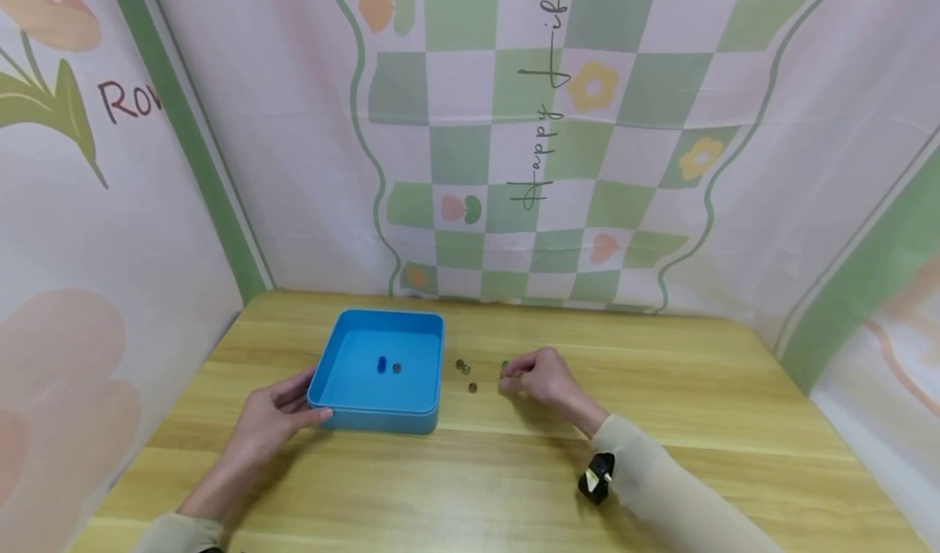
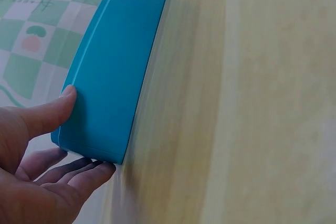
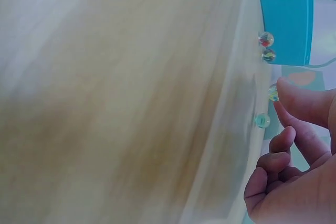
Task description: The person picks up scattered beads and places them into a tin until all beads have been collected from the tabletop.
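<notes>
A square blue box [image 1: 376,419] without a lid stands on the table, with a few small marbles [image 1: 396,368] on its floor. My left hand [image 1: 273,418] grips its near left corner, thumb [image 2: 67,98] on the front wall and fingers along the left side. To the right of the box, my right hand [image 1: 547,380] pinches a clear marble [image 3: 273,92] between thumb and index finger, the other fingers curled in. A greenish marble [image 3: 262,120] lies close by the pinching fingers. Several more marbles [image 1: 472,387] lie between the box and that hand.
The wooden table [image 1: 470,488] has its back edge against a hanging cloth [image 1: 470,153] printed with checks and flowers. More printed cloth [image 1: 88,292] hangs along the left and right sides. A black device [image 1: 596,478] sits on the right sleeve.
</notes>
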A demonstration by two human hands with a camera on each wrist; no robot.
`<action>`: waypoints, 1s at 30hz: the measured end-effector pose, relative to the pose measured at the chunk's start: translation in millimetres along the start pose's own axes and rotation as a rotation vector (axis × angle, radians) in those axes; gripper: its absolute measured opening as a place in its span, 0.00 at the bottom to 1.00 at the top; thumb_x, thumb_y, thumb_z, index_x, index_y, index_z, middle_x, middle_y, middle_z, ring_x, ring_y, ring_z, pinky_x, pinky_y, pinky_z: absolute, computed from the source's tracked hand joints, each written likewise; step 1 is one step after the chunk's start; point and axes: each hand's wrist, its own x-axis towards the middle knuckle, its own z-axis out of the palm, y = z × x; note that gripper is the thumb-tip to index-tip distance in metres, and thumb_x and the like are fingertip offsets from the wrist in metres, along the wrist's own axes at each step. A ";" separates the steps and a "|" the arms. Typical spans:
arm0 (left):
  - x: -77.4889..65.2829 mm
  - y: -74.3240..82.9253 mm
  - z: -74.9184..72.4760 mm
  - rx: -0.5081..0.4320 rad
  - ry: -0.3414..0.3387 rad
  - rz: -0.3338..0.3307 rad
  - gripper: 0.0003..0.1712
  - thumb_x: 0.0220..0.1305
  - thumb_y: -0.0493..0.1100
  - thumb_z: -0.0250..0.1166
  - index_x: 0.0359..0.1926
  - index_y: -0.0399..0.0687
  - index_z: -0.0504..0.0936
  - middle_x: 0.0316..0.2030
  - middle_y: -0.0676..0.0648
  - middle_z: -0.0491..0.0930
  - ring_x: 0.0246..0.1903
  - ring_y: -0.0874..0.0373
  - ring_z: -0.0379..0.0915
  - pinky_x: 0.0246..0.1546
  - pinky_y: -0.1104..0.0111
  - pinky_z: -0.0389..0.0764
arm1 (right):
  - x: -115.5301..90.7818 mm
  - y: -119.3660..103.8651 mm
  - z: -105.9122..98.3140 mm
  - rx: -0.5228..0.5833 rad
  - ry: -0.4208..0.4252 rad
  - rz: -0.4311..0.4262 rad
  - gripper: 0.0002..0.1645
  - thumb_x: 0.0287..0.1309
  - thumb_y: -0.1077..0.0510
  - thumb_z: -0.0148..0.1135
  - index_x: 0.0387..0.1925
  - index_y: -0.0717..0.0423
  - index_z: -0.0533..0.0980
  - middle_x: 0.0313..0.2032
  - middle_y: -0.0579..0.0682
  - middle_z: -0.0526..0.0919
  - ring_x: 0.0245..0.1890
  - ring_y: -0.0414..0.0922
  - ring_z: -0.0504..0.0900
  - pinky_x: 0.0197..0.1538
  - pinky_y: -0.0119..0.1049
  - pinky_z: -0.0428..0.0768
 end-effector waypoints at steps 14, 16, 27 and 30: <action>-1.1 1.0 0.0 0.013 -0.009 0.007 0.50 0.62 0.41 0.80 0.78 0.34 0.63 0.74 0.29 0.64 0.68 0.34 0.70 0.60 0.62 0.82 | -1.7 -21.5 3.8 0.058 -0.018 0.003 0.11 0.59 0.63 0.78 0.44 0.59 0.89 0.45 0.53 0.87 0.28 0.43 0.68 0.30 0.33 0.69; -1.2 1.4 -0.1 0.010 -0.009 0.007 0.50 0.62 0.41 0.80 0.78 0.34 0.63 0.73 0.29 0.64 0.68 0.35 0.70 0.60 0.62 0.82 | -1.3 -25.8 5.5 0.066 -0.017 -0.004 0.11 0.59 0.63 0.78 0.44 0.60 0.89 0.43 0.51 0.86 0.30 0.43 0.69 0.32 0.34 0.70; -1.6 4.6 1.0 -0.007 -0.011 -0.001 0.49 0.61 0.39 0.79 0.77 0.34 0.64 0.73 0.30 0.65 0.68 0.36 0.70 0.60 0.64 0.81 | 2.2 -51.1 15.5 0.073 -0.057 -0.126 0.09 0.61 0.62 0.76 0.43 0.61 0.90 0.26 0.47 0.75 0.24 0.42 0.64 0.28 0.33 0.66; -1.7 4.7 1.0 0.001 -0.012 -0.005 0.50 0.61 0.39 0.79 0.78 0.35 0.63 0.74 0.30 0.64 0.69 0.36 0.70 0.60 0.64 0.81 | 3.4 -60.4 19.3 0.061 -0.072 -0.142 0.08 0.62 0.61 0.76 0.43 0.60 0.90 0.26 0.47 0.77 0.25 0.42 0.65 0.28 0.34 0.66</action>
